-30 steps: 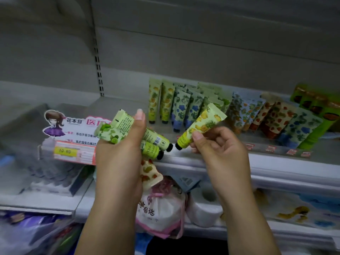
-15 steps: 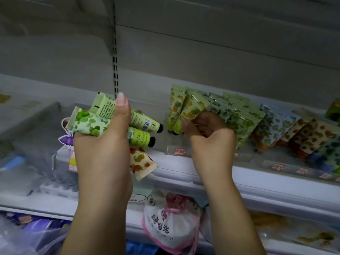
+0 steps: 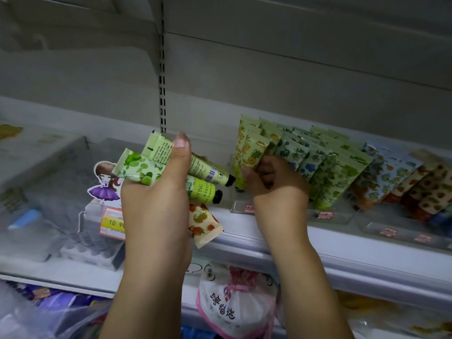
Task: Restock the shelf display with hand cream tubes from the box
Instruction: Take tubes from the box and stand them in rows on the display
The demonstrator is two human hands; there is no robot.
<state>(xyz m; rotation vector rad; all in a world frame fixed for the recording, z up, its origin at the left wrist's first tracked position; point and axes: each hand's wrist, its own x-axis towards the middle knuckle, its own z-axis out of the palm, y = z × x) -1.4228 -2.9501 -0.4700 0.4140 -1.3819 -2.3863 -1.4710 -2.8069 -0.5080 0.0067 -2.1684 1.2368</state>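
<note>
Three tubes (image 3: 137,167) are gripped in the left hand (image 3: 156,204); a yellow tube (image 3: 249,152) is pinched by the right hand (image 3: 276,187) on the shelf (image 3: 367,250).

price tag (image 3: 112,223) "10.9", green tube (image 3: 201,189) "YING"

The left hand (image 3: 156,206) is held up, thumb pointing upward, gripping a bunch of tubes (image 3: 143,168). Just to its right, the right hand (image 3: 277,185) reaches forward, fingers curled, pinching a yellow tube (image 3: 250,152).
</note>
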